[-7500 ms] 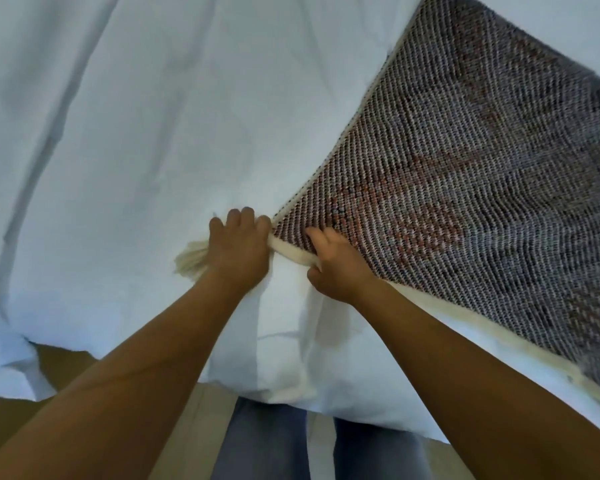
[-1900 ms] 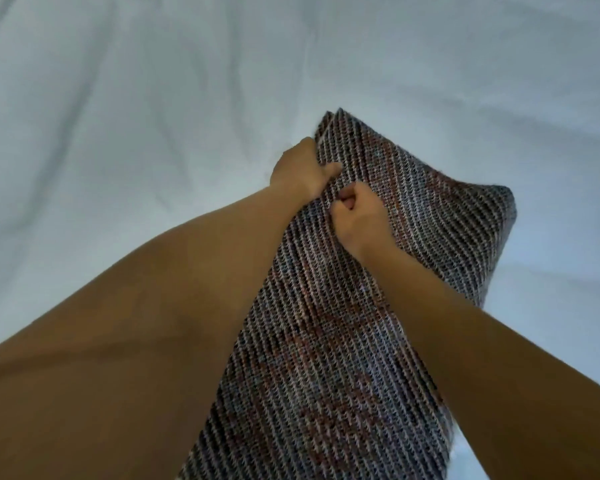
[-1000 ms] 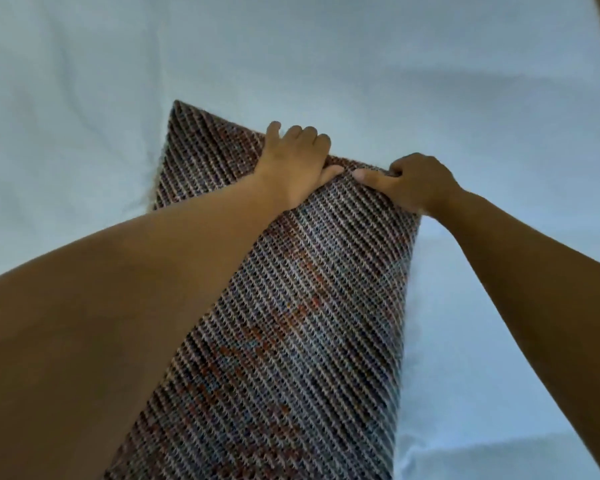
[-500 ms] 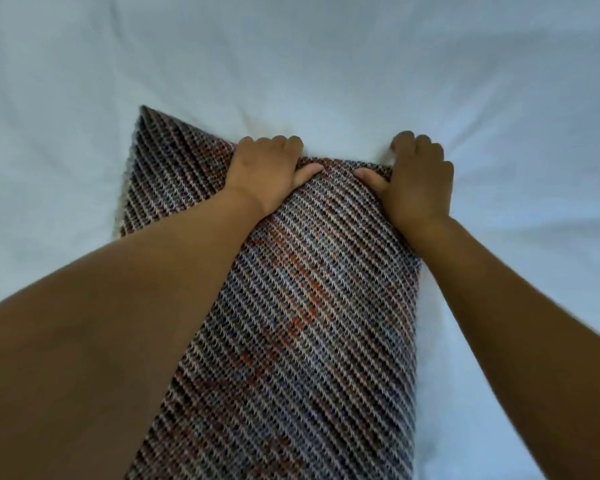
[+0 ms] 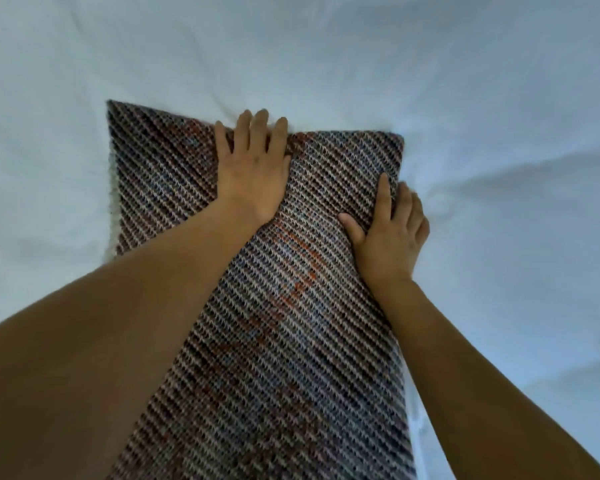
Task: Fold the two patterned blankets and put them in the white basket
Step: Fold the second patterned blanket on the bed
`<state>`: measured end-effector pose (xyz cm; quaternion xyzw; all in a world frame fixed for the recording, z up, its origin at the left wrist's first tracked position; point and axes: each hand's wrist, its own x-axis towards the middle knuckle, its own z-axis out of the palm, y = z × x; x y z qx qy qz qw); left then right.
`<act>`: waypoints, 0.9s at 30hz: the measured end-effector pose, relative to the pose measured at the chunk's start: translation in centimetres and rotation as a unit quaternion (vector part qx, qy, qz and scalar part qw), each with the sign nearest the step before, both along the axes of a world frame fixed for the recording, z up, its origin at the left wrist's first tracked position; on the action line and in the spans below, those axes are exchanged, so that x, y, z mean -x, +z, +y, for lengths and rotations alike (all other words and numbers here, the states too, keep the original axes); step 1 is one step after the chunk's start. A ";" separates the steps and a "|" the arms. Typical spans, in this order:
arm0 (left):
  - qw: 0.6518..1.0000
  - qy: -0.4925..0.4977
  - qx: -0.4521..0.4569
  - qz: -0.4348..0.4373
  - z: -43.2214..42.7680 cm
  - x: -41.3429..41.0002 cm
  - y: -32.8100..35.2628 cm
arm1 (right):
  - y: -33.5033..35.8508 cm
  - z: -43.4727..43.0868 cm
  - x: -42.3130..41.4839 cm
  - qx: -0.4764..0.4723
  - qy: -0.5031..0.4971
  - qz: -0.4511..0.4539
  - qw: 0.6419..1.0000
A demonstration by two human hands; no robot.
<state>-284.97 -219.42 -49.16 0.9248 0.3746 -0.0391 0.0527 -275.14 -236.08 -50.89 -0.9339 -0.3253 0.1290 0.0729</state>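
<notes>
**Currently: pressing a fold flat, basket not in sight**

Obs. One patterned blanket (image 5: 291, 341) lies on the white sheet (image 5: 499, 81) as a long band running away from the person. Its near end leaves the bottom of the frame, so total length is unknown. The weave is diagonal grey, black and rust. A pale fringe shows along the left edge.

Left hand (image 5: 253, 168): palm down on the far edge of the band, fingers straight and slightly spread, tips reaching just over the edge onto the sheet. It grips nothing.

Right hand (image 5: 388, 237): palm down on the right edge. The thumb is splayed onto the weave, the index finger lies along the cloth, and the other fingers hang over the edge onto the sheet. It pinches nothing either.

Judgement. The step in hand is smoothing and squaring a lengthwise fold on this blanket. The band looks too long for a basket, so folding is probably not finished. The second blanket and the white basket are out of view, so overall progress reads as early to middle.

Next move, as I read it: take hold of one short end with both hands, bring it over to meet the other end, and line up the corners. The knit looks loose and soft, so layers may slide and the left edge may go uneven. A press along the new crease should follow.
</notes>
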 end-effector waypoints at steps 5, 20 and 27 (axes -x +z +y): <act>0.998 -0.054 0.042 -0.005 -8.3 4.0 0.7 | 1.9 0.1 2.6 -0.032 0.048 -0.023 0.998; 0.993 0.106 0.056 0.010 -16.7 11.7 1.0 | 3.8 -9.1 9.7 -0.036 0.127 0.019 0.991; 0.987 0.134 0.085 0.037 -24.7 20.9 -0.8 | 0.6 -18.7 14.9 0.058 0.201 0.039 0.977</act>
